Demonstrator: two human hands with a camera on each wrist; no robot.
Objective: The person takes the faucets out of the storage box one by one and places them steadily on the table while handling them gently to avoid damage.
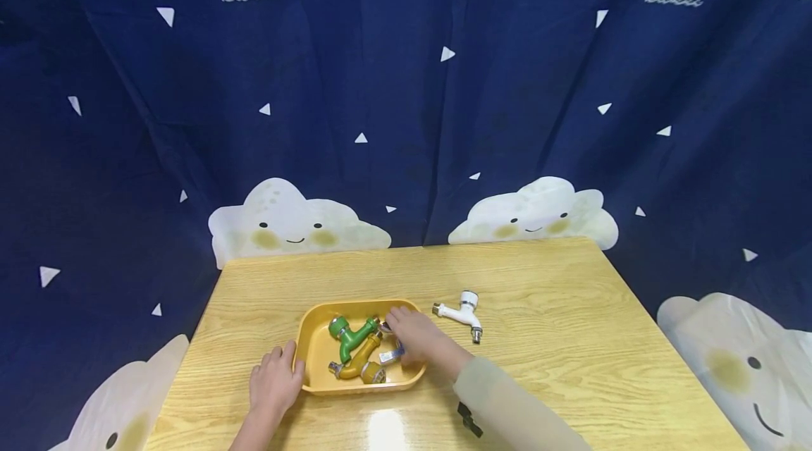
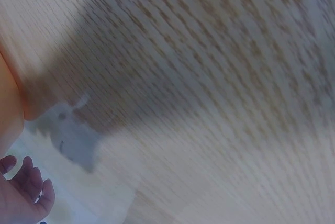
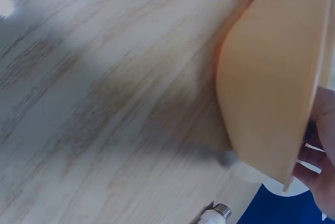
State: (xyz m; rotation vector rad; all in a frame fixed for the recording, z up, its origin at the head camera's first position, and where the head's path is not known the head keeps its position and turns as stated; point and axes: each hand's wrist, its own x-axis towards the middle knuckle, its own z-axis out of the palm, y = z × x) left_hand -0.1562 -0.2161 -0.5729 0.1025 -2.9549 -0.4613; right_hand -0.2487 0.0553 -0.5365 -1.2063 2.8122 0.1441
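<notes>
Nearest the camera, a pale sleeve slants in from five o'clock over the wood-grained desk. From the left, the left hand lies at the nine o'clock side of a yellow tray, its fingers relaxed, the thumb touching the rim. Inside the tray, a green faucet has its knob at ten o'clock and its threaded end at two. Just beside it, at five o'clock, lies a mustard-yellow faucet, metal spout tip toward nine o'clock, knob toward four. Next, near the tray's three o'clock side, comes a piece with a whitish, blue-marked end, mostly hidden under the right hand, whose fingers curl round it. Outside, between two and three o'clock from the tray, a white faucet lies on the desk, spout toward five o'clock. A small black object, too unclear to identify, shows beside the sleeve. At twelve o'clock, beyond the desk, hangs a navy curtain with smiling clouds and white triangles.
</notes>
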